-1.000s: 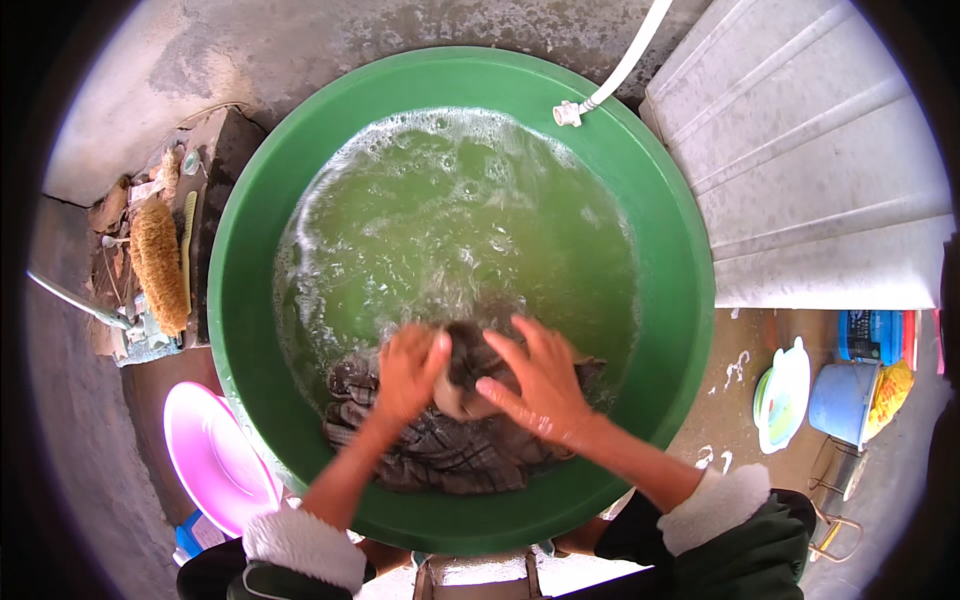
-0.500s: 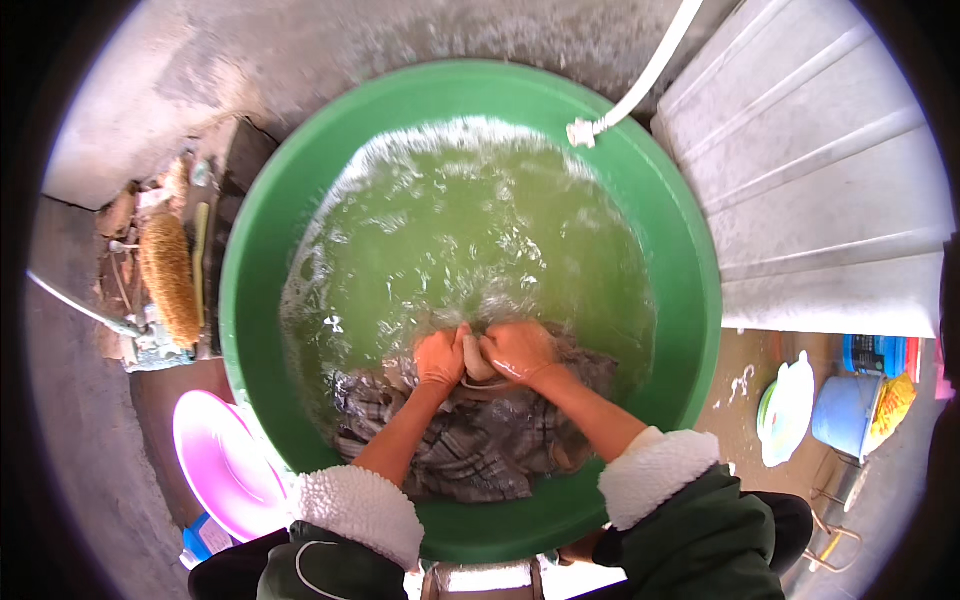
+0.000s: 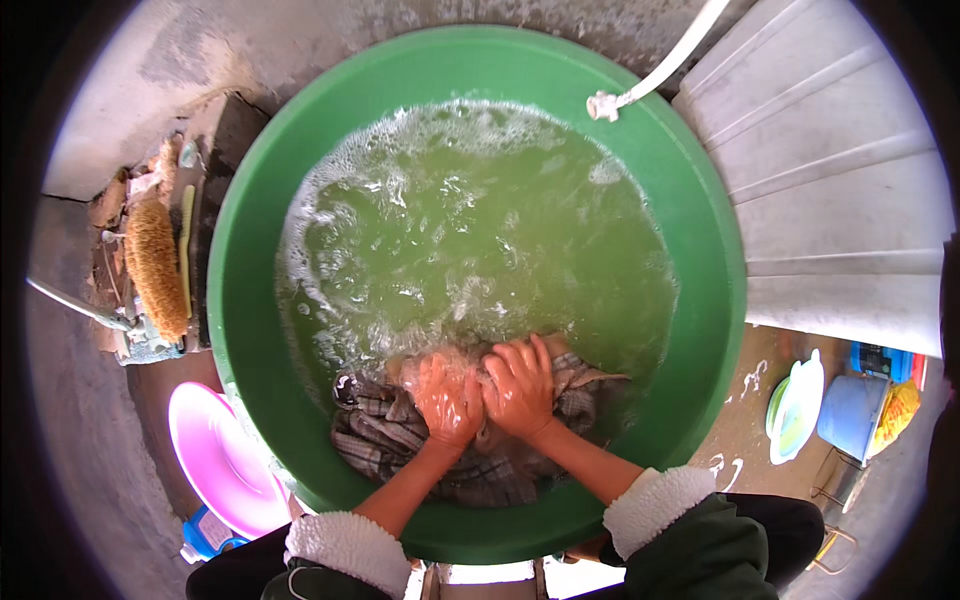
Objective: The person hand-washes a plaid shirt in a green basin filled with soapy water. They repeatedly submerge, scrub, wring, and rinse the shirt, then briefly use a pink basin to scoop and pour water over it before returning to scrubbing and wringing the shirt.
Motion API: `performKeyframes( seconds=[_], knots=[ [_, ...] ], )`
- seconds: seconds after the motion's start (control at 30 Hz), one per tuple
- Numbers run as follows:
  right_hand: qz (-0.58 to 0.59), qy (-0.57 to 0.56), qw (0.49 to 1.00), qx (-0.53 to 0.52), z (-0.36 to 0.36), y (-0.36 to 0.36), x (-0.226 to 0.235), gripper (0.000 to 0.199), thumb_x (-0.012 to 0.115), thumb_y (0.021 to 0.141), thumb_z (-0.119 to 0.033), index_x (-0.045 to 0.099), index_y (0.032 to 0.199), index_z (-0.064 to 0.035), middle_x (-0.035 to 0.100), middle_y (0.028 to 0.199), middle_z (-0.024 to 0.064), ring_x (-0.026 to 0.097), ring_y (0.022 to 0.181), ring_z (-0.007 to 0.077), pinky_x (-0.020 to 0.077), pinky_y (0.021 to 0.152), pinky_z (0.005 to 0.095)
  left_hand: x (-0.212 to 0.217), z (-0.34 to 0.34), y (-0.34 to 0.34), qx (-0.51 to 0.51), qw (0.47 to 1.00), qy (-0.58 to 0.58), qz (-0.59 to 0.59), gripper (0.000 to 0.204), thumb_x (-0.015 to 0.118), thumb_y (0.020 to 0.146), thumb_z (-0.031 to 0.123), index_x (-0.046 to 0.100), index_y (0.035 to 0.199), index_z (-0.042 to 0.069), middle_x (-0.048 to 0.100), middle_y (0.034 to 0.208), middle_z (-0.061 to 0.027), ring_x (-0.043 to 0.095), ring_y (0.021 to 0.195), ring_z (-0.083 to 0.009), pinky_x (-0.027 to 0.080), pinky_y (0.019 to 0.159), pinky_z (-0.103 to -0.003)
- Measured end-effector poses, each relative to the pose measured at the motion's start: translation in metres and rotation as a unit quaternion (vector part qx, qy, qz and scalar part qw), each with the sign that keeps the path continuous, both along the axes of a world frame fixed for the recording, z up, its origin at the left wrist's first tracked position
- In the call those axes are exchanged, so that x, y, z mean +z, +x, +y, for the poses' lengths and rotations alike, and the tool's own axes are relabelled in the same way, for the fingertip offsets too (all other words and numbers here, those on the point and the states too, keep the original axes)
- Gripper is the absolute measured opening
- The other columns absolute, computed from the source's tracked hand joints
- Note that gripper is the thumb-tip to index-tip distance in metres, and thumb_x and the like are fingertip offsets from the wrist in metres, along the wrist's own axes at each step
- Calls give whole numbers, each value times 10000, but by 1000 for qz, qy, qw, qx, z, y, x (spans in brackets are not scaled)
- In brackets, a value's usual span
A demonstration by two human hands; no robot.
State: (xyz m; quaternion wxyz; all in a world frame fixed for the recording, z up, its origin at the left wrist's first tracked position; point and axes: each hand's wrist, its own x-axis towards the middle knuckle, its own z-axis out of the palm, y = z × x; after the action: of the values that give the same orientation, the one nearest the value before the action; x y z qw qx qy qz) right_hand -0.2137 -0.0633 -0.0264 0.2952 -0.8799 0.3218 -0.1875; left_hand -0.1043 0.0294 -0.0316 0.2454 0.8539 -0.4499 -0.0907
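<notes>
A wet grey plaid garment (image 3: 380, 432) lies bunched at the near side of a large green tub (image 3: 255, 420), partly under cloudy greenish water (image 3: 480, 230). My left hand (image 3: 446, 400) rests palm down on the cloth, its fingers stretched forward under a splash of water. Beside it, my right hand (image 3: 520, 388) lies on the garment with its fingers extended and slightly apart. The two hands nearly meet at the thumbs. Cloth beneath both palms is hidden. Foam rings the water along the tub's wall.
A white hose (image 3: 660, 75) hangs over the tub's far right rim. Left of the tub are a bristly brush (image 3: 155, 270) on a ledge and a pink basin (image 3: 215, 455). To the right stand a pale ribbed panel (image 3: 830, 180), a white basin (image 3: 800, 405) and a blue bucket (image 3: 848, 415).
Both hands have gone from fists gripping a fold of cloth to lying flat with fingers stretched forward. Water now splashes around the left fingers. The view has shifted slightly.
</notes>
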Motion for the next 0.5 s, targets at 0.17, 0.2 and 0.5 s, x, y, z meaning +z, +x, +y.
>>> performKeyframes(
  seconds=[0.17, 0.2, 0.5],
  knots=[
    [127, 133, 983, -2, -46, 36, -26, 350, 586, 860, -310, 632, 1101, -61, 642, 1116, 184, 574, 1070, 407, 354, 991, 603, -48, -32, 36, 3, 990, 144, -2, 365, 533, 876, 352, 665, 730, 45, 668, 820, -213, 646, 778, -391, 497, 679, -476],
    [168, 225, 960, 9, -58, 48, -24, 379, 573, 876, -323, 626, 1139, -56, 644, 1138, 185, 582, 1064, 412, 349, 991, 613, -46, -47, 45, 31, 981, 189, 38, 380, 531, 873, 377, 671, 734, 53, 671, 826, -216, 651, 809, -391, 500, 706, -474],
    [198, 25, 974, -104, -86, 15, 35, 514, 476, 934, -532, 522, 1293, -166, 500, 1352, 174, 431, 1261, 399, 265, 977, 702, 18, -60, 74, 6, 976, 190, 104, 641, 439, 892, 660, 530, 1353, 224, 451, 1429, -160, 363, 1331, -442, 258, 1062, -624]
  ],
)
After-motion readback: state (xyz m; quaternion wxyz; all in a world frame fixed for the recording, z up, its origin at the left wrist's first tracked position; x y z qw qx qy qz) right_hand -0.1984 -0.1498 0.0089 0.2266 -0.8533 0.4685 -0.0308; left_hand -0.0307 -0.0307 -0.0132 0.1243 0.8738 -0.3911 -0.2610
